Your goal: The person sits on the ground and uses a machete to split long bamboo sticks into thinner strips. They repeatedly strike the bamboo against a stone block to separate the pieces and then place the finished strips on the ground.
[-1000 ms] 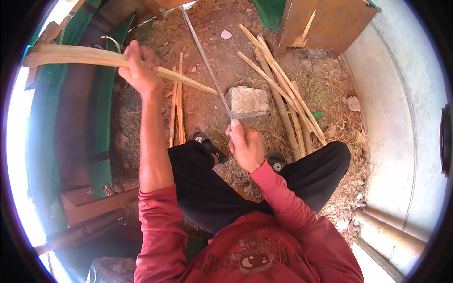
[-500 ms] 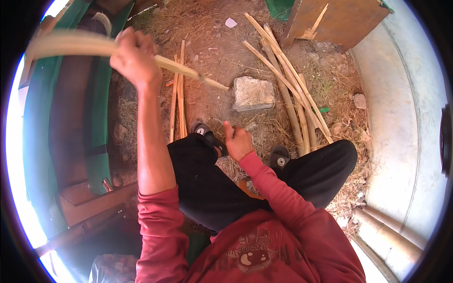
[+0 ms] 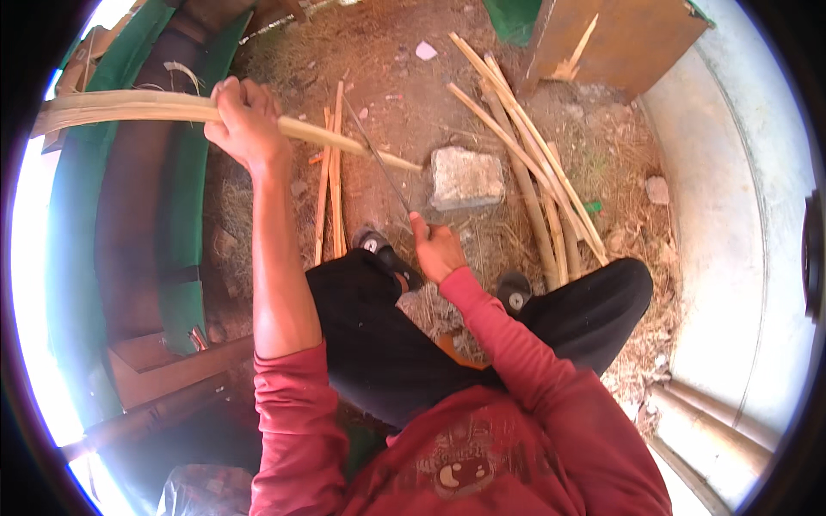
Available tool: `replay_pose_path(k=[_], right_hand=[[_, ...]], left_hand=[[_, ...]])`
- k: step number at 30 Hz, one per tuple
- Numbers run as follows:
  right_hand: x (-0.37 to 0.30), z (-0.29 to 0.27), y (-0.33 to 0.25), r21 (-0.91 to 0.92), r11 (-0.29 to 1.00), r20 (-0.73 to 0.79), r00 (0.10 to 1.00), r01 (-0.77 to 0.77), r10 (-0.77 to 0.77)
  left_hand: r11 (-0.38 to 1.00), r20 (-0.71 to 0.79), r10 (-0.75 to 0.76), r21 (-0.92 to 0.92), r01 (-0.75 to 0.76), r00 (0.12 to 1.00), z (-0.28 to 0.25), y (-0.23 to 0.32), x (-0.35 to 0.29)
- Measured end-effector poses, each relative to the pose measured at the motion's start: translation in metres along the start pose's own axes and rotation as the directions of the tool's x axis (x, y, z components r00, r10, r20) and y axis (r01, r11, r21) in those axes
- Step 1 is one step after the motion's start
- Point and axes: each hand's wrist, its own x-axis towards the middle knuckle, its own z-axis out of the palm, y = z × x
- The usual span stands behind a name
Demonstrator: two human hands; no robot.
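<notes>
A long pale split bamboo strip runs through my closed left hand, raised at the upper left. One end reaches the picture's left side; the narrow tip comes down just left of a stone block. My right hand is closed around the handle of a long-bladed knife, in front of the stone. Its dark, thin blade, seen nearly edge-on, points up and left and passes across the bamboo strip in this view. Whether blade and bamboo touch, I cannot tell. Most of the knife's handle is hidden by my fingers.
Several bamboo pieces lie right of the stone, and more strips lie left of it. A brown wooden board stands at the far right. Green sheeting lines the left; a pale wall bounds the right.
The bamboo strip's outer part, blurred before, is now sharp. The knife blade now shows clearly above my right hand, where it could hardly be seen. Both hands have shifted only slightly.
</notes>
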Motion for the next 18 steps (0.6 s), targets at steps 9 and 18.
replay_pose_path(k=[9,18], right_hand=[[-0.017,0.002,-0.025,-0.03,0.987,-0.093,0.982,0.16,-0.162],[0.007,-0.013,0.017,0.04,0.997,-0.134,0.989,0.064,-0.059]], left_hand=[[0.999,-0.04,0.034,0.036,-0.032,0.999,-0.013,0.009,0.0],[1.0,-0.054,0.005,-0.005,-0.005,0.999,-0.035,0.004,0.002]])
